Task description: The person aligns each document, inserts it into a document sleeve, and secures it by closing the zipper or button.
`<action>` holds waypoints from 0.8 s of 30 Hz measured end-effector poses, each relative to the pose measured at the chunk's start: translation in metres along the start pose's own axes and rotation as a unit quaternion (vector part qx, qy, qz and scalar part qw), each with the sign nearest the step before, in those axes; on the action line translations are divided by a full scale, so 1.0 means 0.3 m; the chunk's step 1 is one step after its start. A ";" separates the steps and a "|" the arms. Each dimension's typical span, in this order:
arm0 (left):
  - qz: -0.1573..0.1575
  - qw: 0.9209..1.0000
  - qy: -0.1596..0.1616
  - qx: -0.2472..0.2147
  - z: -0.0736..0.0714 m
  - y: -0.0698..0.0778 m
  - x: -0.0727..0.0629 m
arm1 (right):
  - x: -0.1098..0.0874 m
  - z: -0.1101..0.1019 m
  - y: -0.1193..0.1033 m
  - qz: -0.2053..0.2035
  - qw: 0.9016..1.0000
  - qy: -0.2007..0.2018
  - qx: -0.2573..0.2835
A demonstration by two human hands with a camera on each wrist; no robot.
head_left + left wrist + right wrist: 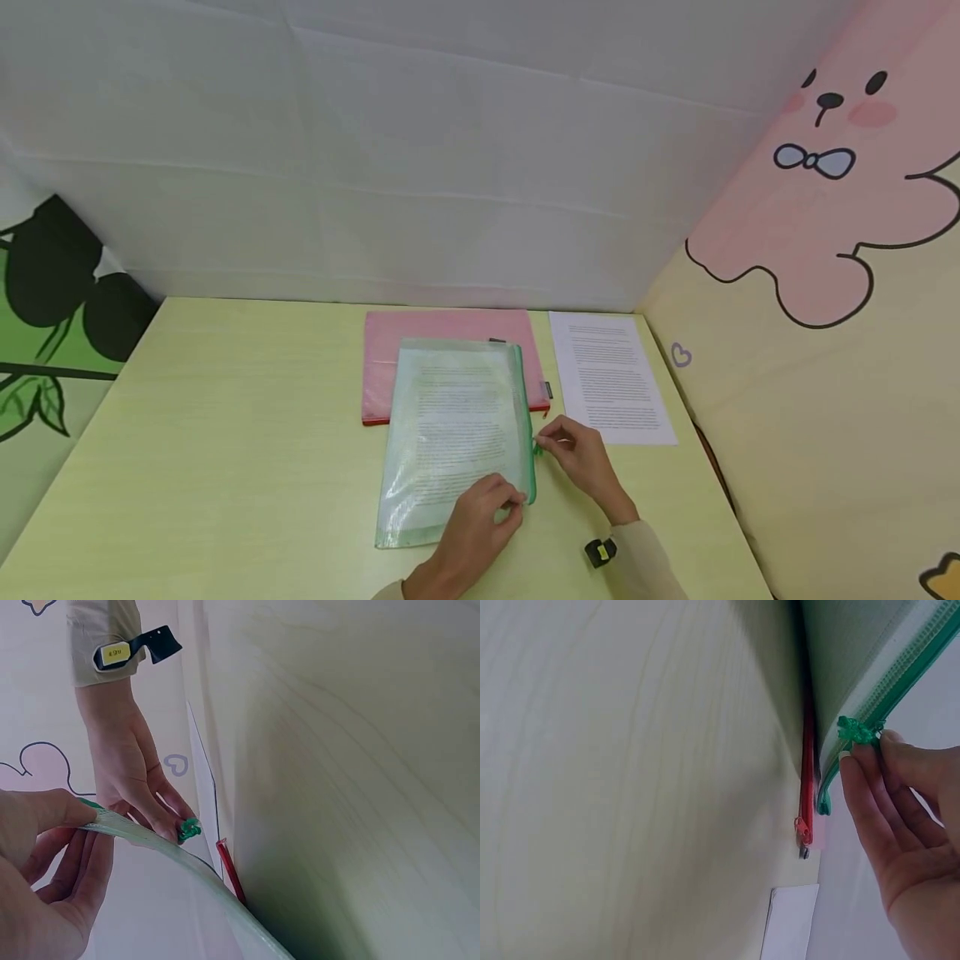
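Observation:
A clear green-edged zip folder (457, 417) lies in front of me with a printed sheet visible inside. My left hand (480, 525) pinches its near right corner. In the left wrist view, the thumb is above the folder edge (142, 834) and the fingers are below it. Along the folder's right side runs a green zipper (527, 417). My right hand (581, 458) pinches the green zipper pull (855, 729) between thumb and fingertips, partway along that side. The right wrist view shows the folder's zipped edge lifted off the table.
Beneath the green folder, towards the back, lies a pink zip folder (442, 323) with a red zipper (807, 772). A loose printed sheet (615, 379) lies at the right of the pale table (247, 433). White and patterned walls (787, 358) stand around it.

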State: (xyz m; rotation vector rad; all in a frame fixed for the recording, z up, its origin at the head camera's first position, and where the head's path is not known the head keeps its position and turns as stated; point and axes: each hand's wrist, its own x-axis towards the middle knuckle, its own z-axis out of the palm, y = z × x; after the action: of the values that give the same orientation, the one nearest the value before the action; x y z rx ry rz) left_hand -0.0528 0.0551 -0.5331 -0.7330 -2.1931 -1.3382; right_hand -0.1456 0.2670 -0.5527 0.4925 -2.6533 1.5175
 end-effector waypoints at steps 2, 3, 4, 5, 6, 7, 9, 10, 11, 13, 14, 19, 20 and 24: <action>0.002 1.000 -0.003 -0.004 -0.002 0.001 -0.005 | 0.008 0.006 0.010 -0.001 1.000 0.010 0.001; 0.003 1.000 -0.003 -0.005 -0.002 0.001 -0.007 | 0.012 0.008 0.014 -0.001 1.000 0.015 0.005; 0.004 1.000 -0.004 -0.005 -0.003 0.001 -0.009 | 0.016 0.011 0.018 -0.003 1.000 0.019 0.007; 0.005 1.000 -0.004 -0.004 -0.004 0.001 -0.010 | 0.020 0.013 0.021 -0.006 1.000 0.023 0.010; 0.006 1.000 -0.003 -0.004 -0.005 0.002 -0.011 | 0.025 0.014 0.024 -0.008 1.000 0.026 0.013; 0.007 1.000 -0.003 -0.004 -0.007 0.002 -0.012 | 0.030 0.016 0.029 -0.011 0.999 0.029 0.011; 0.007 1.000 -0.001 -0.004 -0.009 0.003 -0.011 | 0.040 0.018 0.038 -0.014 0.999 0.033 0.006; 0.007 1.000 -0.001 -0.004 -0.010 0.004 -0.011 | 0.045 0.018 0.040 -0.014 0.999 0.035 0.001; 0.007 1.000 -0.001 -0.005 -0.011 0.005 -0.011 | 0.050 0.019 0.044 -0.014 0.999 0.036 -0.001; 0.008 1.000 0.000 -0.006 -0.013 0.006 -0.011 | 0.059 0.019 0.052 -0.011 0.999 0.039 -0.005; 0.008 1.000 0.001 -0.004 -0.013 0.006 -0.011 | 0.064 0.020 0.054 -0.008 0.999 0.040 -0.002; 0.012 1.000 0.004 0.001 -0.016 0.004 -0.019 | 0.094 0.024 0.066 -0.013 0.999 0.045 -0.002; 0.012 1.000 0.005 0.001 -0.017 0.004 -0.020 | 0.101 0.026 0.070 -0.018 0.999 0.048 -0.005; 0.009 1.000 0.006 0.004 -0.022 0.016 -0.019 | 0.125 0.025 0.076 -0.035 0.997 0.060 -0.015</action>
State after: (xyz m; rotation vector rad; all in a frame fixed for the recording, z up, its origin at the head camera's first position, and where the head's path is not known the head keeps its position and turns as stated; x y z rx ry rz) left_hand -0.0448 0.0498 -0.5307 -0.7399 -2.1761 -1.3213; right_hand -0.1870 0.2620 -0.5683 0.4713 -2.5357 1.4380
